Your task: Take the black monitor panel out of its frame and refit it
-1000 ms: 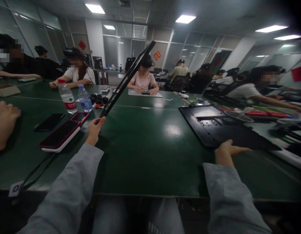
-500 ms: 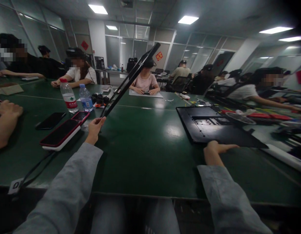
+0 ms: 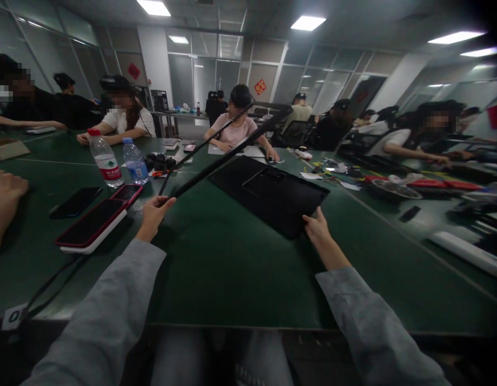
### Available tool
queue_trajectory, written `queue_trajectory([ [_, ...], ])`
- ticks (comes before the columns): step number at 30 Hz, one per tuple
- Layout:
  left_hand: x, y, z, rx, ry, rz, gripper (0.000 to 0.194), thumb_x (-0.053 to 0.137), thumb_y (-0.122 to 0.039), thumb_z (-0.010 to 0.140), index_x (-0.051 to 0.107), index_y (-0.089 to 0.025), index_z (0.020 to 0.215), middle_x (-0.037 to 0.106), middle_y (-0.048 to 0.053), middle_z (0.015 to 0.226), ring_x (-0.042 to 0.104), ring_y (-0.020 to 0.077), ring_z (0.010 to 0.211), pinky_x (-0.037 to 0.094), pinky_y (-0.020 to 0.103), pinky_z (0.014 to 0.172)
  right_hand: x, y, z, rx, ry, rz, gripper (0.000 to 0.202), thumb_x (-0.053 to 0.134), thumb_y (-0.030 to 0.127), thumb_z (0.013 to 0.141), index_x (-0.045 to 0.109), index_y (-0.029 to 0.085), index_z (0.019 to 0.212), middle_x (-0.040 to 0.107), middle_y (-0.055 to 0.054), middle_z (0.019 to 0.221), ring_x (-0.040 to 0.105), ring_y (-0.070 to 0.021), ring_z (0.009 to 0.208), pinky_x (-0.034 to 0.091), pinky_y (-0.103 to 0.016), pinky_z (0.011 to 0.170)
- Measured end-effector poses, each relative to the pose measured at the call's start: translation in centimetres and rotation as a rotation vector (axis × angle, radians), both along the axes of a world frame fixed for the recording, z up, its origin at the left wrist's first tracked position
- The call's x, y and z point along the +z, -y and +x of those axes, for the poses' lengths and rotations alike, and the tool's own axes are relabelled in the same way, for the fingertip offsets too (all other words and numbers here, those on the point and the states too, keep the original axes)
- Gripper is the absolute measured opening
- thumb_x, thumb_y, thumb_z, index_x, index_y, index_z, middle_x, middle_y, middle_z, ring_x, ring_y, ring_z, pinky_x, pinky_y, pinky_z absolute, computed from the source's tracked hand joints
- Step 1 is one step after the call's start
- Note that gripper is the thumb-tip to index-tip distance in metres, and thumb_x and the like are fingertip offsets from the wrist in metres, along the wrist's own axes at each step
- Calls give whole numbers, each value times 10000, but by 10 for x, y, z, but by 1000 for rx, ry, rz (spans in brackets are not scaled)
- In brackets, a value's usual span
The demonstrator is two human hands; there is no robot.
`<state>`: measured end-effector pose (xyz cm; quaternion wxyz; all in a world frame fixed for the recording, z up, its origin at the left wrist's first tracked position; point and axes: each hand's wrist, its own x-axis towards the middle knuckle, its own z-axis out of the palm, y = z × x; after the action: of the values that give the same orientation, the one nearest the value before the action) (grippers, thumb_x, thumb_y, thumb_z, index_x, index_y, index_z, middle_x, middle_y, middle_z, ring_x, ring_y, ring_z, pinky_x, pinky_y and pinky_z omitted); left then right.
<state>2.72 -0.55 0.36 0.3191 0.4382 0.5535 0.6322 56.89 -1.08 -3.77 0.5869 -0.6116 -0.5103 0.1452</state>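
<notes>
Head view: hands (image 3: 152,217) (image 3: 323,237) outstretched, gripping frame (image 3: 216,164) and panel (image 3: 272,206).

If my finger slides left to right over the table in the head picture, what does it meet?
Tan box, black phone, red-capped bottle, blue-capped bottle, left hand, black frame, black panel, right hand, round dish, white bar.

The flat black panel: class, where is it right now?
In the head view, the flat black panel is slightly right of centre, just below the black frame in the picture, with the right grip at its right edge.
</notes>
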Motion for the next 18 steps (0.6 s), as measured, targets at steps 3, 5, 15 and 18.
queue_trajectory([
  [3, 0, 1, -1, -8, -66, -1, 584, 931, -585, 502, 726, -174, 863, 722, 48, 844, 656, 201, 810, 483, 315, 757, 1, -7, -14, 120, -245, -135, 866, 650, 313, 706, 492, 304, 1558, 769, -77, 1128, 750, -271, 1007, 596, -528, 959],
  [5, -1, 0, -3, -15, -138, 12, 542, 925, -568, 536, 731, -176, 857, 721, 50, 841, 657, 210, 813, 481, 328, 777, 2, -10, -20, 128, -268, -166, 788, 681, 357, 743, 534, 279, 1514, 777, -60, 1033, 746, -264, 959, 588, -530, 975],
  [15, -1, 8, 7, -113, -667, 108, 370, 951, -469, 654, 764, -225, 861, 721, 75, 933, 651, 258, 909, 464, 393, 902, 41, -13, -2, 255, -369, -37, 707, 472, 782, 913, 604, 189, 1273, 737, -159, 1069, 727, -280, 984, 587, -487, 969],
  [18, 1, 12, 13, -90, -770, 178, 357, 949, -466, 678, 770, -241, 889, 730, 82, 988, 645, 289, 1001, 422, 449, 1012, 35, -9, -7, 165, -122, -115, 697, 729, 618, 808, 590, 193, 1342, 731, -100, 996, 715, -271, 895, 597, -503, 923],
])
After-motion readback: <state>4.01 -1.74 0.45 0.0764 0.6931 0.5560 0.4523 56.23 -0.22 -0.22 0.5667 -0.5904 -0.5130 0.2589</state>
